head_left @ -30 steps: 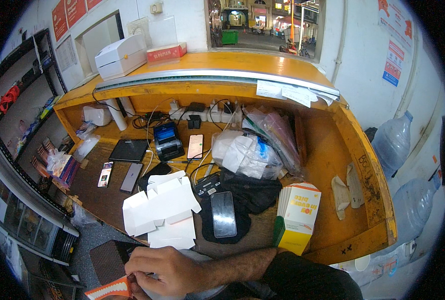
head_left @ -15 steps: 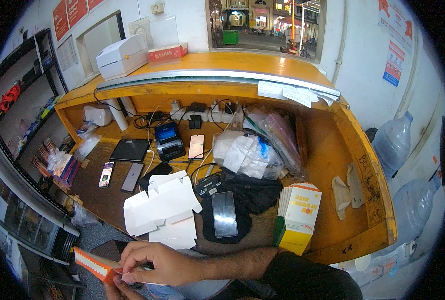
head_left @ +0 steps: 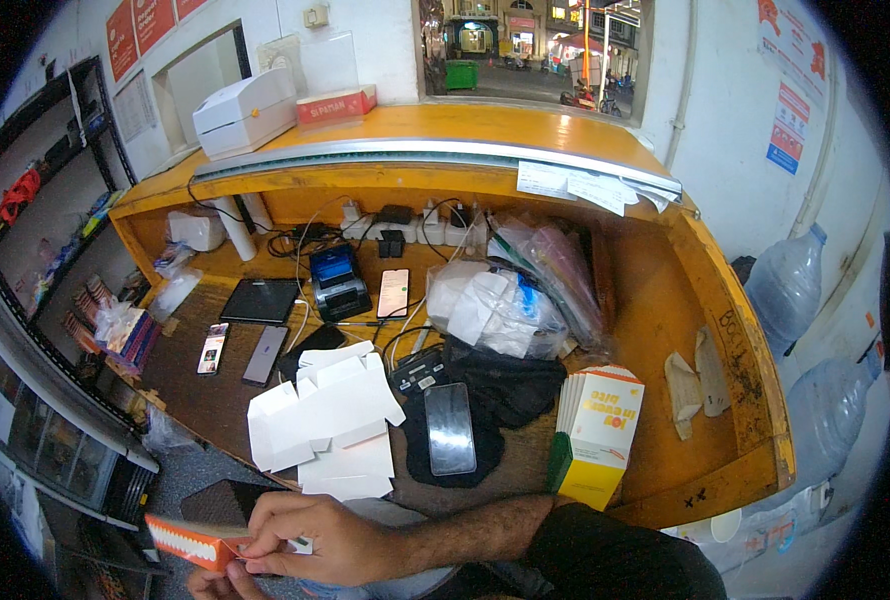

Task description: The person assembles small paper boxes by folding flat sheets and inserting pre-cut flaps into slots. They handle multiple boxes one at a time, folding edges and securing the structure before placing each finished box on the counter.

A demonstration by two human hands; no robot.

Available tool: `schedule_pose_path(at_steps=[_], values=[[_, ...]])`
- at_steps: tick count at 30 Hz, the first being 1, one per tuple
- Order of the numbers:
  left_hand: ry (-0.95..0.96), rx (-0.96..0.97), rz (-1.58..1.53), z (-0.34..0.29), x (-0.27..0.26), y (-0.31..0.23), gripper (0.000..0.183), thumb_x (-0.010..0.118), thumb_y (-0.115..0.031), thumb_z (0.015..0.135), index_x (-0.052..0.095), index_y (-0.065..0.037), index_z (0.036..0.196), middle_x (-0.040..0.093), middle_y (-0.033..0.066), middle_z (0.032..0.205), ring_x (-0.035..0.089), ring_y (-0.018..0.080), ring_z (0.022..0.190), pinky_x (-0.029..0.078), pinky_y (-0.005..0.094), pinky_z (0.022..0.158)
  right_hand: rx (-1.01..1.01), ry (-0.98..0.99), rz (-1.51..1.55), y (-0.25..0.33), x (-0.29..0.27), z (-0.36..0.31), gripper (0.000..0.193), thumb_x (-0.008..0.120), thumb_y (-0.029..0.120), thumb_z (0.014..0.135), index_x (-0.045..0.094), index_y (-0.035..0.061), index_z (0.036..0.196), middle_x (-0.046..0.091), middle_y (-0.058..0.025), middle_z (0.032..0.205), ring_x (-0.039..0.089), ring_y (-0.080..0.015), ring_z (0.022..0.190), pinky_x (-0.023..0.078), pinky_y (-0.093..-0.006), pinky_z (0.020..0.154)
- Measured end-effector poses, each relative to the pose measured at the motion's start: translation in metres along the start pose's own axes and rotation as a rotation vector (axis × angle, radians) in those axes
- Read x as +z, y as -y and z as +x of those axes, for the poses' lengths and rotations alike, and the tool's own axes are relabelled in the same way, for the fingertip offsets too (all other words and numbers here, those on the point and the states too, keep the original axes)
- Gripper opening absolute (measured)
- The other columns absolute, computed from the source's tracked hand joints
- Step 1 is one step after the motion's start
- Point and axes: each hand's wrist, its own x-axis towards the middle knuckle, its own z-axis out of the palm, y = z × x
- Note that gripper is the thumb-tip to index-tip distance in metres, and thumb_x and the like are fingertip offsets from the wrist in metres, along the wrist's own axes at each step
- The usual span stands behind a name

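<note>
Closest, past the near edge of the surface point(head_left: 510, 468) and toward the left, the hands hold an orange carton point(head_left: 183, 541) with a white toothed band along its side. The right hand point(head_left: 317, 540) pinches its near end between thumb and fingertips. The left hand point(head_left: 227, 584), partly cut off by the picture's lower edge, grips it from below at the same end; how its hidden fingers lie I cannot tell. The far end sticks out unsupported to the left.

The carton looks like thin folding board: very light, fairly stiff along its creases, but easily dented or bowed if a flat panel is squeezed. Its printed face may be a little slick, though a gentle grip should do. The safest hold is probably along the folded edges, with loose flaps taken by fingertip.

Just beyond, on the surface, white card blanks point(head_left: 325, 415) lie overlapping, likely as light and as prone to creasing. To their right a dark-screened phone point(head_left: 452, 430) rests on black cloth point(head_left: 525, 385), and farther right stands a stack of yellow-and-white cartons point(head_left: 601, 430). Behind them sit crumpled clear plastic bags point(head_left: 505, 310); farthest, on the upper ledge, a white printer point(head_left: 242, 118).
</note>
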Motion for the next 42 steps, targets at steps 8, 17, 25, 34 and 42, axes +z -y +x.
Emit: schedule_pose_path(at_steps=[8,17,25,34,42], values=[[0.019,-0.063,0.115,-0.001,0.001,-0.017,0.012,0.076,0.004,0.098,0.071,0.011,0.107,0.077,0.0175,0.104,0.072,0.0185,0.090,0.058,0.0310,0.084,-0.014,0.029,-0.020,-0.001,-0.002,0.000,0.012,0.080,0.013,0.098,0.078,0.0049,0.106,0.069,-0.0071,0.103,0.066,-0.0183,0.098,0.050,-0.0358,0.087],[0.120,-0.118,0.101,0.005,-0.005,-0.020,0.012,0.078,0.004,0.096,0.072,0.010,0.105,0.078,0.0132,0.099,0.067,0.0111,0.082,0.054,0.0256,0.075,-0.014,0.098,-0.059,0.008,-0.013,0.007,0.007,0.079,0.011,0.097,0.076,0.0049,0.100,0.068,-0.0074,0.100,0.065,-0.0208,0.099,0.049,-0.0379,0.088],[0.163,-0.205,0.141,0.002,-0.022,-0.010,0.016,0.078,0.001,0.097,0.072,0.008,0.110,0.077,0.0156,0.105,0.072,0.0173,0.090,0.058,0.0297,0.082,-0.050,0.091,-0.110,0.007,-0.014,0.006,0.009,0.080,0.011,0.096,0.074,0.0041,0.099,0.067,-0.0083,0.101,0.062,-0.0236,0.100,0.049,-0.0392,0.087],[0.218,-0.149,0.100,0.007,-0.025,-0.009,0.022,0.076,0.002,0.098,0.074,0.012,0.117,0.078,0.0186,0.109,0.074,0.0212,0.093,0.060,0.0330,0.085,-0.141,0.067,-0.107,0.009,-0.012,0.007,0.012,0.082,0.013,0.090,0.072,0.0056,0.092,0.067,-0.0082,0.095,0.064,-0.0292,0.096,0.050,-0.0425,0.085],[0.278,-0.180,0.055,0.013,-0.044,-0.003,0.028,0.078,-0.002,0.097,0.073,0.011,0.122,0.077,0.0190,0.113,0.073,0.0225,0.098,0.058,0.0343,0.089,-0.225,0.184,-0.068,0.012,-0.011,0.007,0.016,0.083,0.015,0.091,0.075,0.0033,0.099,0.072,-0.0126,0.106,0.067,-0.0324,0.108,0.054,-0.0450,0.095]])
